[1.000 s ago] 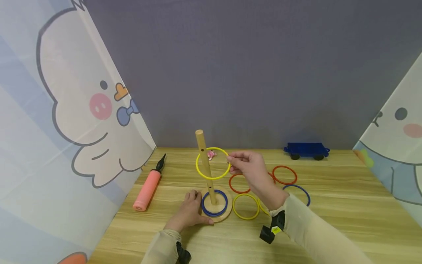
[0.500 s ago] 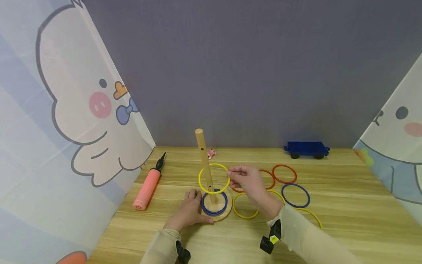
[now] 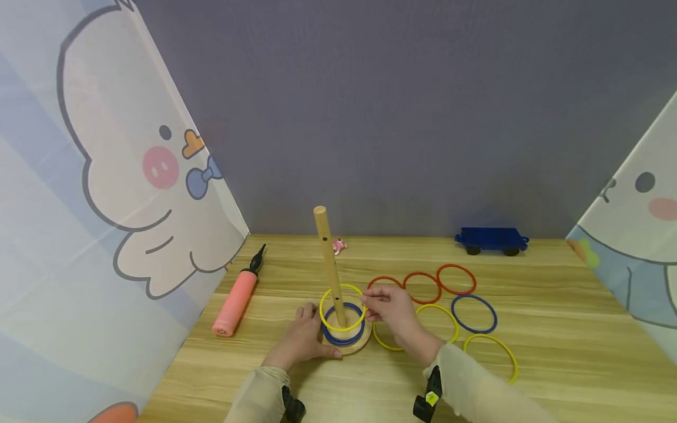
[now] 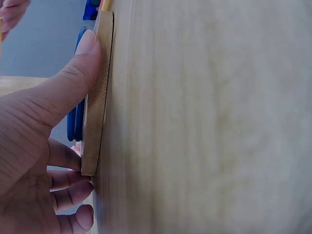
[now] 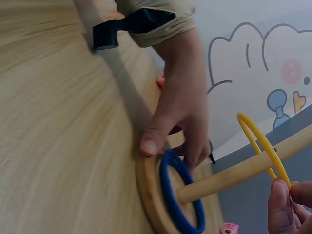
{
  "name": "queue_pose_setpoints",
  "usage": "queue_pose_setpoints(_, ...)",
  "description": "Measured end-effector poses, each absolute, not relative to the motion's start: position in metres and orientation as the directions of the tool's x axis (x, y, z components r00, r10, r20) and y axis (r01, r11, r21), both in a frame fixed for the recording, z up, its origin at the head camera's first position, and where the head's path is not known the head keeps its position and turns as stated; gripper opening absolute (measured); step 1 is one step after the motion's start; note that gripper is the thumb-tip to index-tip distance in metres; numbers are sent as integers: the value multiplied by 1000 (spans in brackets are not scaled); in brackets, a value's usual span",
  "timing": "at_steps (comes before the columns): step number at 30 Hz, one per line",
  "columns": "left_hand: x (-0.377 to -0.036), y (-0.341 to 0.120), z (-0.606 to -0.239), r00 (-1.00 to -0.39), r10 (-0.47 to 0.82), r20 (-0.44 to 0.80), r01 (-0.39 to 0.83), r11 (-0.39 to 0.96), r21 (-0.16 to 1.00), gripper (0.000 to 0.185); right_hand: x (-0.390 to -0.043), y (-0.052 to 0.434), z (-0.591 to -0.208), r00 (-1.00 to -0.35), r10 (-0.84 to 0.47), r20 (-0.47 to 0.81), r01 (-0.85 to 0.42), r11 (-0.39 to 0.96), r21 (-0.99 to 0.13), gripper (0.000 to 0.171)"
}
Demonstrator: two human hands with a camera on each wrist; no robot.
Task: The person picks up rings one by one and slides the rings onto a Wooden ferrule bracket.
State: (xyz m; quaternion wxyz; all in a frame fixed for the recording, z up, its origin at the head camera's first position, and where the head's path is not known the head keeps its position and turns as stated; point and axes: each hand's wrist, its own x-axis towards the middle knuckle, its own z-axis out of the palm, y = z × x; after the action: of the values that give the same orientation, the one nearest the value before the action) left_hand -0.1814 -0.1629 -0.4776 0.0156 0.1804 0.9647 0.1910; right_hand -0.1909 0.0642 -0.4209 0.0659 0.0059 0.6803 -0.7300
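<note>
A wooden ring-toss stand has an upright peg [image 3: 329, 258] on a round base [image 4: 99, 97]. My left hand [image 3: 302, 339] grips the base's left edge, its thumb on the near rim and its fingers around the far side. Two blue rings [image 5: 168, 190] lie around the foot of the peg. My right hand [image 3: 395, 311] pinches a yellow ring [image 5: 272, 155] at its right side between thumb and fingers. The peg passes through this ring, which hangs above the blue ones.
Right of the stand lie three red rings [image 3: 456, 292], several yellow rings [image 3: 458, 323] and a blue ring [image 3: 496, 320]. A pink hand pump [image 3: 235, 304] lies at left. Behind are a small pink figure [image 3: 339, 246] and a blue toy wagon [image 3: 492, 238] by the grey wall.
My right hand has lowered the yellow ring along the peg, from about its middle to close over the blue rings. The left hand has stayed on the base.
</note>
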Motion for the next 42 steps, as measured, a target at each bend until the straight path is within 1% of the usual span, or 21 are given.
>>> queue_pose_setpoints(5, -182, -163, -479, -937, 348, 38, 337, 865, 372, 118, -192, 61, -440, -992, -67, -108, 110, -35, -993, 16)
queue_pose_setpoints(11, -182, -162, -479, -939, 343, 36, 331, 869, 366, 118, -194, 58, -459, -990, -85, -112, 114, -13, -993, 16)
queue_pose_setpoints(20, -182, -162, -477, -935, 353, 30, 341, 872, 350, 117, -197, 54, -476, -991, -82, -107, 107, 2, -994, 16)
queue_pose_setpoints(26, -182, -162, -478, -938, 346, 19, 330, 875, 353, 118, -202, 55, -485, -994, -51, -97, 95, 45, -995, 11)
queue_pose_setpoints(30, -182, -162, -478, -937, 349, 18, 332, 871, 362, 119, -202, 58, -488, -995, -30, -91, 88, 75, -993, 10)
queue_pose_setpoints(34, -182, -161, -479, -936, 350, 23, 334, 869, 364, 120, -201, 64, -487, -996, -22, -84, 82, 71, -994, 10)
queue_pose_setpoints(42, -181, -163, -477, -936, 351, 34, 340, 873, 350, 117, -188, 88, -475, -998, -16, -58, 56, 81, -995, 13)
